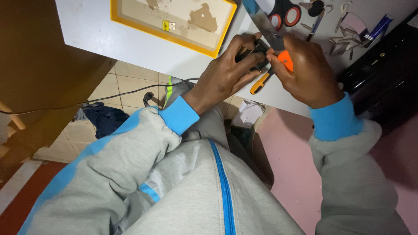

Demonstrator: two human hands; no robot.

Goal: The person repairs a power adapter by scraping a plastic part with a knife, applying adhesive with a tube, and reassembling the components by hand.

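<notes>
Orange-handled knife (pixel 278 58) pinched in my right hand (pixel 307 72), its blade working against the small black object (pixel 252 54) my left hand (pixel 226 76) clamps at the table (pixel 130 43) edge, so I fear a slip could cut those fingers.

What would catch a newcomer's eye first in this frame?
Both hands meet at the white table's near edge: the left hand grips a small black object, the right hand holds an orange-handled tool against it. A yellow-framed board lies further left, red-handled scissors beyond the hands.
</notes>
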